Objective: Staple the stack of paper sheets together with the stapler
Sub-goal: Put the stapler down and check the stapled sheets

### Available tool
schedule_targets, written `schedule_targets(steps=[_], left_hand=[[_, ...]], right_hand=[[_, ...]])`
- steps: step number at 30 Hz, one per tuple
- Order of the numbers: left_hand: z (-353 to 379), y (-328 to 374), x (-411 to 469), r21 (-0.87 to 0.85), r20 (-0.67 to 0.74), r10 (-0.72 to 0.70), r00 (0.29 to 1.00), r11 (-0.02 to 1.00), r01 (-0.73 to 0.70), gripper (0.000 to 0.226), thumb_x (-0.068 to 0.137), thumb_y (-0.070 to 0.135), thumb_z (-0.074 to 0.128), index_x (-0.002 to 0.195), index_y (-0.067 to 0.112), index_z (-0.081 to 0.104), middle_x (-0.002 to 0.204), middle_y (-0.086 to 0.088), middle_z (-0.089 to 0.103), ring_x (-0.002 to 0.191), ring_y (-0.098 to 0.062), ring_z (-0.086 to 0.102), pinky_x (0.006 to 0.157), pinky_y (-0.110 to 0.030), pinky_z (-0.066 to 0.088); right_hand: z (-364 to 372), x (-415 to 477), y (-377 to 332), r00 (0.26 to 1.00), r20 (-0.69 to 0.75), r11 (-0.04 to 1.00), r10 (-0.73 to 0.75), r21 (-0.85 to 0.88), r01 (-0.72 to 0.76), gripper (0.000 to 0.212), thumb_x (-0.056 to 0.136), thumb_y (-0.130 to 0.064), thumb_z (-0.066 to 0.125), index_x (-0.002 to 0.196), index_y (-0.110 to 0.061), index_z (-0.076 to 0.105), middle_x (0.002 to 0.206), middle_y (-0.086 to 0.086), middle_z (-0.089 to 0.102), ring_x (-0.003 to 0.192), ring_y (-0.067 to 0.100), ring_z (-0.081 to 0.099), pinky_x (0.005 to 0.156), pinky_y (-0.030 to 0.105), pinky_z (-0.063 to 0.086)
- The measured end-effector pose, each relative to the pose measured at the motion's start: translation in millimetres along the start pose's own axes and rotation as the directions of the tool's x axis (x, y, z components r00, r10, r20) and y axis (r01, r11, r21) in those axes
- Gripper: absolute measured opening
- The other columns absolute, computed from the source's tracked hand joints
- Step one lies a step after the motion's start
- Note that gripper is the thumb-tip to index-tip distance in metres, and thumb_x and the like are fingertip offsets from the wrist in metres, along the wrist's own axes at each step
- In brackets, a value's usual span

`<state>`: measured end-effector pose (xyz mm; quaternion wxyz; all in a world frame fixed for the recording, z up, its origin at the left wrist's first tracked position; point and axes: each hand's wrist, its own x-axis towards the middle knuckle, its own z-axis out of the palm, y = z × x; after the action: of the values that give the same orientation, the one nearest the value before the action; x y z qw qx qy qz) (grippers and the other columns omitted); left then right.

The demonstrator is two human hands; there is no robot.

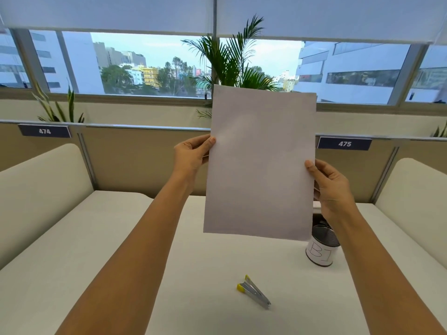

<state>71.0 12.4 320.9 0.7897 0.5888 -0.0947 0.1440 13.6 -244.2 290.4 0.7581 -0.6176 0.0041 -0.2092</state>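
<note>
Stapler [254, 294] lies flat on the white desk [96, 250] toward its near edge, silver with yellow tips, untouched and apart from both hands; farther back, toward the desk's right side, stands a mesh cup [322, 245] with a white label, partly hidden behind the paper's lower right corner and the right wrist; above the desk's middle the paper [260, 163] is held upright in the air, its blank face to the camera, its bottom edge clear of the desk; the left hand [191, 154] pinches the paper's left edge, thumb on the front; the right hand [330, 187] grips the right edge lower down, thumb on the front, fingers behind; beyond, a divider bears plates 474 [45, 131] and 475 [344, 143]; a palm [229, 59] rises behind it before the window [145, 66].
</note>
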Motion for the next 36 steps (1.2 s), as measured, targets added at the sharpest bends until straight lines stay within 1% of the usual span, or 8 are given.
schedule_targets(steps=[5, 11, 16, 24, 29, 33, 35, 36], left_hand=[[3, 0, -2, 0.003, -0.001, -0.017, 1.0, 1.0, 0.017, 0.024, 0.08, 0.014, 0.068, 0.103, 0.007, 0.068, 0.091, -0.002, 0.071, 0.079, -0.014, 0.067, 0.069, -0.022, 0.056], [7, 16, 6, -0.047, -0.025, -0.01, 1.0, 0.999, 0.009, 0.011, 0.081, 0.017, 0.067, 0.092, 0.013, 0.07, 0.088, -0.004, 0.071, 0.076, -0.013, 0.068, 0.065, -0.021, 0.055], [10, 25, 14, -0.041, -0.056, 0.003, 0.998, 0.999, -0.005, 0.005, 0.081, 0.017, 0.067, 0.084, 0.016, 0.07, 0.083, -0.003, 0.069, 0.075, -0.016, 0.064, 0.065, -0.023, 0.055], [9, 29, 22, -0.042, -0.085, 0.011, 0.996, 0.999, -0.014, 0.013, 0.08, 0.017, 0.068, 0.092, 0.01, 0.07, 0.085, -0.006, 0.069, 0.079, -0.02, 0.062, 0.069, -0.026, 0.057], [12, 26, 21, 0.119, -0.156, 0.101, 0.983, 0.989, -0.083, 0.031, 0.081, 0.015, 0.067, 0.111, 0.008, 0.065, 0.098, -0.005, 0.068, 0.088, -0.015, 0.063, 0.081, -0.026, 0.054], [21, 24, 9, 0.396, -0.256, 0.311, 0.915, 0.897, -0.194, 0.038, 0.082, 0.021, 0.065, 0.119, 0.013, 0.06, 0.112, -0.001, 0.065, 0.1, -0.012, 0.059, 0.09, -0.023, 0.047], [30, 24, 0, 0.4, -0.166, 0.302, 0.939, 0.891, -0.216, 0.036, 0.084, 0.028, 0.063, 0.117, 0.013, 0.061, 0.11, -0.001, 0.066, 0.099, -0.011, 0.059, 0.092, -0.025, 0.046], [36, 23, -5, 0.36, -0.078, 0.253, 0.964, 0.909, -0.209, 0.037, 0.085, 0.031, 0.062, 0.116, 0.012, 0.062, 0.109, -0.002, 0.066, 0.1, -0.012, 0.06, 0.094, -0.028, 0.048]], right_hand=[[5, 6, -12, 0.998, -0.023, 0.999, -0.052, 0.011, 0.053, 0.012, 0.086, -0.025, 0.059, 0.097, -0.022, 0.061, 0.092, -0.007, 0.067, 0.081, 0.01, 0.064, 0.062, 0.019, 0.056], [9, 9, -17, 0.998, -0.002, 0.998, -0.063, 0.03, 0.063, 0.016, 0.078, -0.028, 0.065, 0.094, -0.024, 0.065, 0.089, -0.008, 0.07, 0.073, 0.004, 0.068, 0.059, 0.015, 0.054], [15, 12, -22, 0.997, -0.001, 0.996, -0.073, 0.046, 0.073, 0.007, 0.084, -0.02, 0.061, 0.089, -0.025, 0.064, 0.09, -0.008, 0.068, 0.071, 0.003, 0.067, 0.059, 0.012, 0.054], [21, 19, -25, 0.996, -0.026, 0.994, -0.091, 0.062, 0.092, 0.011, 0.083, -0.019, 0.064, 0.093, -0.02, 0.067, 0.086, -0.01, 0.07, 0.066, -0.001, 0.068, 0.057, 0.013, 0.053], [30, 16, -23, 0.983, -0.118, 0.987, -0.139, 0.061, 0.147, 0.024, 0.082, -0.017, 0.066, 0.105, -0.01, 0.065, 0.071, -0.016, 0.072, 0.063, 0.0, 0.068, 0.055, 0.013, 0.053], [44, 6, -19, 0.951, -0.214, 0.974, -0.225, -0.008, 0.229, 0.031, 0.082, -0.02, 0.066, 0.11, -0.007, 0.065, 0.088, -0.006, 0.07, 0.084, 0.015, 0.067, 0.08, 0.03, 0.057], [55, 1, -17, 0.905, -0.279, 0.947, -0.321, -0.092, 0.308, 0.031, 0.082, -0.02, 0.067, 0.11, -0.006, 0.067, 0.094, 0.002, 0.072, 0.086, 0.01, 0.068, 0.084, 0.028, 0.056], [62, -2, -15, 0.872, -0.296, 0.92, -0.39, -0.164, 0.356, 0.03, 0.083, -0.02, 0.067, 0.109, -0.006, 0.067, 0.097, 0.005, 0.073, 0.082, 0.0, 0.066, 0.083, 0.021, 0.054]])
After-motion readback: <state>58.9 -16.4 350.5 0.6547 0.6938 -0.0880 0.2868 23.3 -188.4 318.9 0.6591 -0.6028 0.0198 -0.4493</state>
